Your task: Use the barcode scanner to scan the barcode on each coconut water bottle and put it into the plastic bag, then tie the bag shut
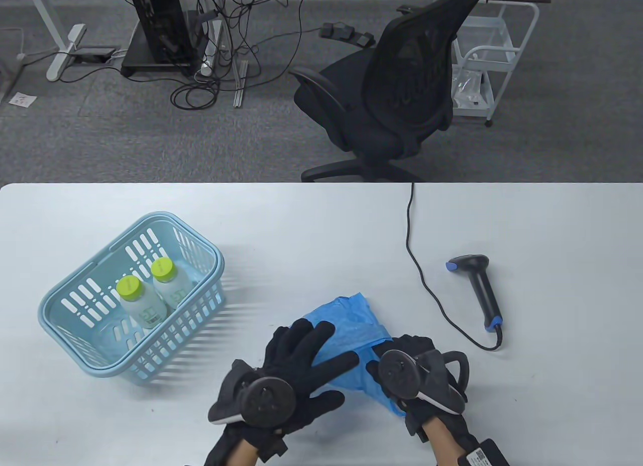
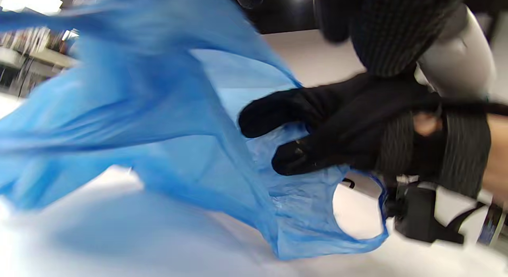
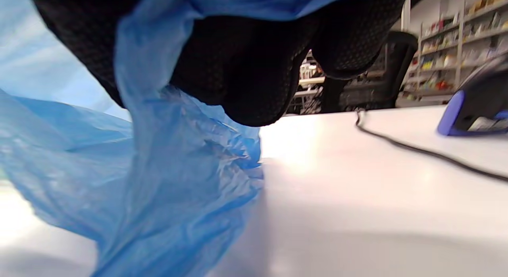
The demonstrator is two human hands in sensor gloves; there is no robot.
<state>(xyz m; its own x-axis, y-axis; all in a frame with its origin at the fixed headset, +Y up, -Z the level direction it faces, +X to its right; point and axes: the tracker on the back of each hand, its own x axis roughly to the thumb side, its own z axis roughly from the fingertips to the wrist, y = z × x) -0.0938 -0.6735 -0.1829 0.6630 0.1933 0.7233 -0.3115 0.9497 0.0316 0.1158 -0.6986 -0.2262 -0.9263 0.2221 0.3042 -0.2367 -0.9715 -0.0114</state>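
A crumpled blue plastic bag lies on the white table near the front edge. My left hand rests on its left part with fingers straight and spread. My right hand grips the bag's right side; in the left wrist view its fingers pinch the film beside a handle loop of the bag. The right wrist view has bag film draped over those fingers. Two coconut water bottles with green caps stand in a light blue basket at the left. The black barcode scanner lies at the right, untouched.
The scanner's cable runs from its handle, loops on the table and goes off the far edge. The scanner head shows in the right wrist view. A black office chair stands beyond the table's far edge.
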